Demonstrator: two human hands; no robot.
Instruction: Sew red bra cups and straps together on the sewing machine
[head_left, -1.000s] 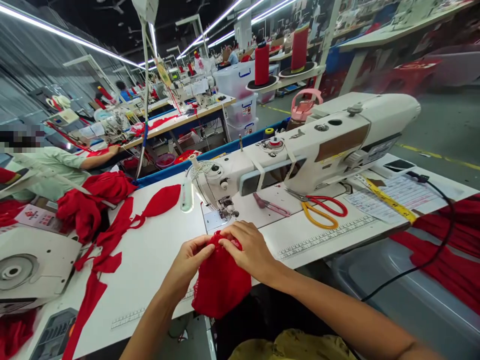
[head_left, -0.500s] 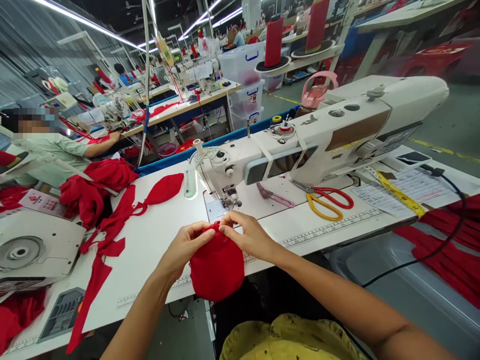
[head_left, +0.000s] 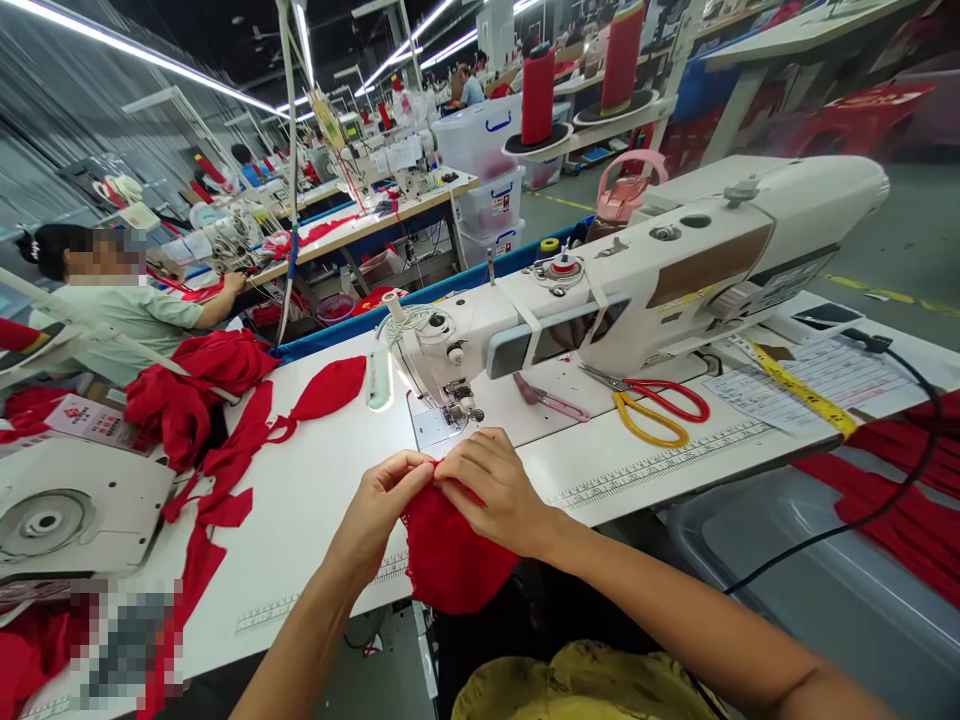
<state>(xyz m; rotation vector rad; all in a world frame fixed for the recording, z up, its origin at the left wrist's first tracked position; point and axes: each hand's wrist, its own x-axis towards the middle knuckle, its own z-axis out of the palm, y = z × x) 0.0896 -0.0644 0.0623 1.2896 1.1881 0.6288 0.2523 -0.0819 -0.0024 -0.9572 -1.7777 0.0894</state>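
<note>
A rounded red cloth piece hangs over the front edge of the white table, its top edge pinched between my two hands. My left hand is closed on that edge with thumb and fingers. Right beside it, my right hand grips the same edge, its fingers curled and covering part of the cloth. Both hands are just in front of the needle area of the white sewing machine. The presser foot sits behind my fingertips, with no cloth visible under it.
Scissors with red and yellow handles, a small pink-handled tool and a yellow tape measure lie to the right. Joined red cloth pieces stretch over the left side. A person in light green sits beyond at the left.
The red cloth has swung to the right and slightly down. My right hand has turned, its fingers now more curled over the cloth edge, and my left hand has shifted slightly.
</note>
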